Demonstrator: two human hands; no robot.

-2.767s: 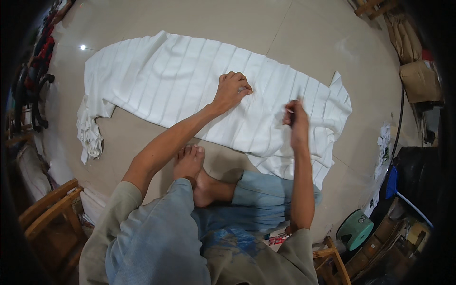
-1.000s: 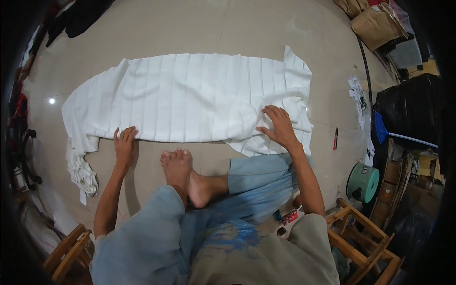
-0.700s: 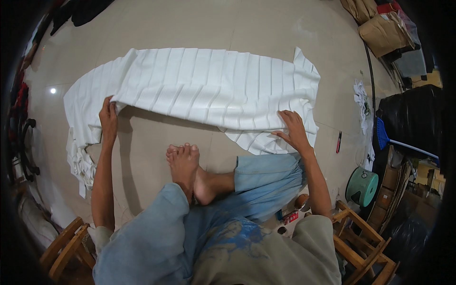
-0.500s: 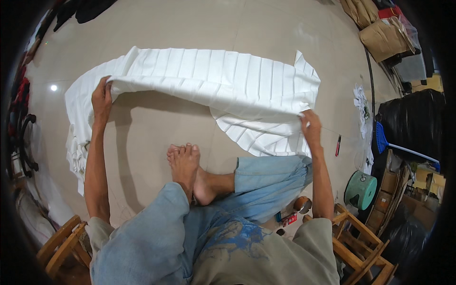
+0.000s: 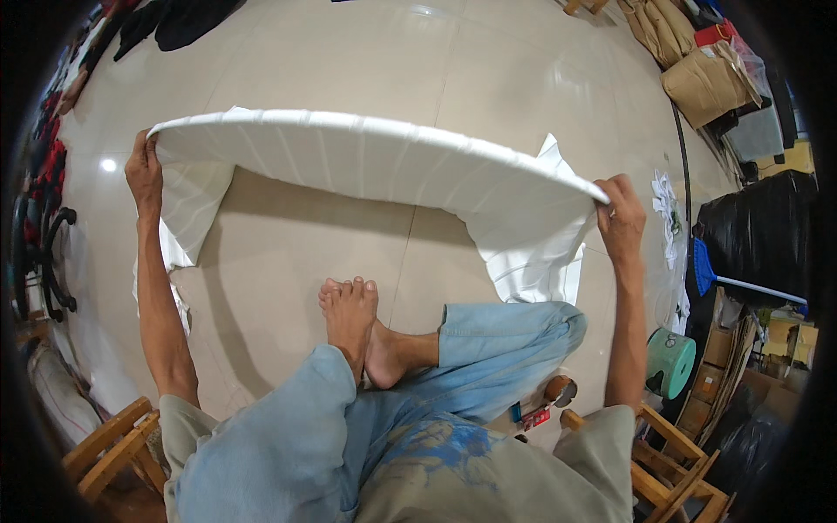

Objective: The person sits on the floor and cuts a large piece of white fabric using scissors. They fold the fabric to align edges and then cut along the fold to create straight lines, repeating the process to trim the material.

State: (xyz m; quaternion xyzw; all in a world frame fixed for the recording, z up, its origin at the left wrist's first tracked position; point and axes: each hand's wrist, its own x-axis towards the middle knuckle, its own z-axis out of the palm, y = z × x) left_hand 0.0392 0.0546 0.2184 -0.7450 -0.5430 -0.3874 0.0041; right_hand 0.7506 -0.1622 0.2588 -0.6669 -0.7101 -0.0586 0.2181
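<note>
My left hand (image 5: pixel 144 170) pinches one end of the top edge of a white pleated cloth (image 5: pixel 366 157) at the left. My right hand (image 5: pixel 621 216) grips the same edge at the right. The cloth stretches between both hands in a long curve, its upper edge lifted above the tiled floor (image 5: pixel 314 235). Its two ends hang down beside my arms onto the floor. My bare feet (image 5: pixel 349 314) rest on the tiles below the middle of the cloth.
Wooden frames (image 5: pixel 113 436) stand at both lower sides. At right lie brown paper bundles (image 5: pixel 706 83), black bags (image 5: pixel 750 218), a blue broom (image 5: pixel 702 266), a green reel (image 5: pixel 671 362) and white scraps (image 5: pixel 664 209). Dark, red items (image 5: pixel 52 183) line the left edge. Small items (image 5: pixel 534 418) lie beside my leg.
Both hands have moved from the flat cloth outward and forward, taking hold of its near edge and lifting it. The cloth has risen off the floor and is drawn out between them.
</note>
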